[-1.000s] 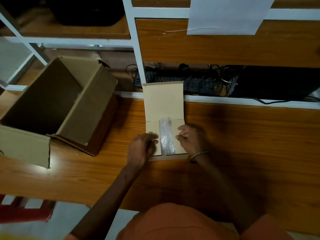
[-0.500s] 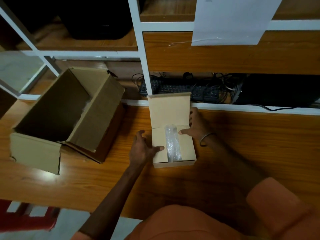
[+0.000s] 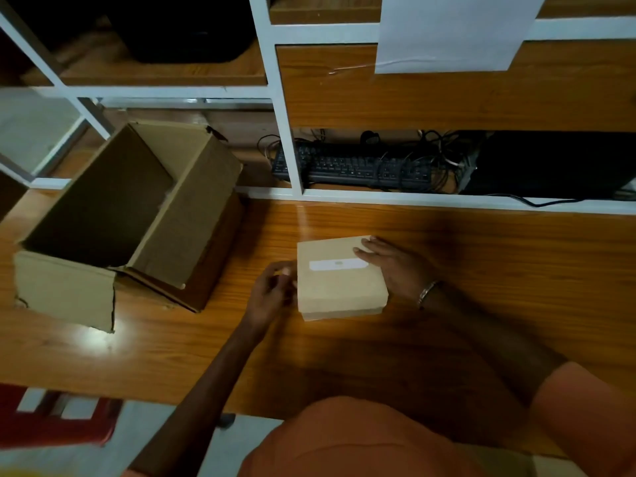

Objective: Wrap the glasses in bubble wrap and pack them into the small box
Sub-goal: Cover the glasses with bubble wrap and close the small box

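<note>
Small box (image 3: 340, 278) at table centre, lid down, so packing looks nearly done. Right hand (image 3: 395, 266) lies flat on the lid's 3 o'clock edge. Left hand (image 3: 272, 294) is curled against the 9 o'clock side, grip unclear. Glasses not visible, presumably inside.

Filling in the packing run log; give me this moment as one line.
small box: lid shut, on table | right hand: flat on lid | left hand: at box's left side | big carton: open

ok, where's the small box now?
Head view, centre of the desk: small box, lid down, between both hands, right of the big open carton.
</note>
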{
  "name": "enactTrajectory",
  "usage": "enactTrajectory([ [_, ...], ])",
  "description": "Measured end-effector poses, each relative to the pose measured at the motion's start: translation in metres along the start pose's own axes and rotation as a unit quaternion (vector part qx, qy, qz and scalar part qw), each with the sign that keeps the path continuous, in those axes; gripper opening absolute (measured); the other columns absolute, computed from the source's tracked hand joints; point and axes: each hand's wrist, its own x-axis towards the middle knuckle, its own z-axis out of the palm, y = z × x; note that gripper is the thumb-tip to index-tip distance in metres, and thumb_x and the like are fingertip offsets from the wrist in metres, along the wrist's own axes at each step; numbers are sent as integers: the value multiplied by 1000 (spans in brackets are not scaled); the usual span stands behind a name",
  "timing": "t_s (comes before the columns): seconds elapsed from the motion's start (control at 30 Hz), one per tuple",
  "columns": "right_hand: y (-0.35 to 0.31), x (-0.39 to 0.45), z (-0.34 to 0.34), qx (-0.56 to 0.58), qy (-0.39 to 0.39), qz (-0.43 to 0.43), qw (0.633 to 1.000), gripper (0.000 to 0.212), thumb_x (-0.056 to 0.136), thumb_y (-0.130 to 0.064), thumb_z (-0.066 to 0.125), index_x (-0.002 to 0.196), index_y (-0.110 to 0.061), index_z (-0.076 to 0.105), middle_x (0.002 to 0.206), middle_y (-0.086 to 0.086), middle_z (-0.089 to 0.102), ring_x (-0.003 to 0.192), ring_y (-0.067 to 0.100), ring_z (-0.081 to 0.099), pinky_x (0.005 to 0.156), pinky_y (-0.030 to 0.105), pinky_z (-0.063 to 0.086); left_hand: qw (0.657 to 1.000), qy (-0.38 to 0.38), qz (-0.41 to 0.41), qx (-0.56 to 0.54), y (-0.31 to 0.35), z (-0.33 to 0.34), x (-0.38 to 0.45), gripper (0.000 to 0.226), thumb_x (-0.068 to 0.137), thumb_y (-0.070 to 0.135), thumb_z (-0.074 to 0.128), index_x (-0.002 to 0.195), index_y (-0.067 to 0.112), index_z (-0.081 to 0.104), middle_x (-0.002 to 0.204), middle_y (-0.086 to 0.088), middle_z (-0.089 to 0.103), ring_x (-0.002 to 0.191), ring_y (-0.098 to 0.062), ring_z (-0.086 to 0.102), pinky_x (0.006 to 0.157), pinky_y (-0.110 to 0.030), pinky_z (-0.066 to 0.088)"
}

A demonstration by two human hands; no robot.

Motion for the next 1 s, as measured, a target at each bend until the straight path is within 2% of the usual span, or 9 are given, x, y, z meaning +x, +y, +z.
enactTrajectory([
  [0.1,2,2,-3,21,-21,0,1000,67,101,-3,64,161,-24,40,171,6,30,161,25,21,131,36,18,1000,-17,-9,-20,22,-13,-15,49,104,65,52,148,43,53,139,3,66,121,-17,69,86,-36,61],
  [0.2,3,3,-3,43,-21,1,999,64,99,-3,69,157,-19,47,167,12,37,158,32,28,130,42,22,977,-99,128,136,33,-16,-24,72,83,77,71,148,64,44,165,15,37,150,-14,41,110,-40,47],
  [0.27,5,3,-3,60,-24,3,998,58,99,-2,67,154,-14,52,163,17,42,156,37,32,127,51,31,929,-129,190,291,33,-11,-23,88,76,72,82,153,59,42,173,14,23,158,-19,24,117,-47,39],
  [0.37,7,5,-10,71,-48,7,996,57,103,3,54,155,-20,51,165,14,40,157,33,30,127,52,31,867,-122,254,410,30,-2,-17,82,84,60,82,156,41,49,175,6,23,160,-23,22,122,-53,41],
  [0.5,3,2,-23,65,-100,48,992,57,103,-7,46,154,-33,50,170,8,34,160,27,24,128,48,27,857,-124,243,438,31,-3,-13,62,99,51,68,156,33,52,173,3,33,161,-19,24,123,-47,42],
  [0.6,-7,-11,-30,66,-154,56,984,63,97,-44,44,160,-42,36,175,1,20,163,23,9,129,52,18,842,-125,280,443,18,-8,-9,61,105,53,55,159,27,49,171,1,34,160,-15,23,124,-45,41],
  [0.73,-18,-24,-23,-19,-142,27,989,90,88,-85,49,164,-49,18,177,-2,7,163,22,2,130,49,13,832,-117,309,445,1,-8,-8,62,108,52,44,162,21,43,174,-4,28,162,-22,21,127,-41,31],
  [0.83,-17,-25,-19,-74,-136,7,988,96,85,-90,44,164,-53,4,177,-1,4,163,24,2,130,49,15,828,-103,314,453,-8,-4,-8,61,107,47,48,164,24,41,175,-5,25,163,-22,19,126,-38,28],
  [1.0,-18,-32,-12,-116,-117,-5,986,77,96,-84,31,162,-57,2,177,0,-4,163,26,-7,128,52,15,823,-100,319,459,-22,-1,-6,63,109,41,52,167,34,30,178,0,15,165,-19,11,125,-36,30],
])
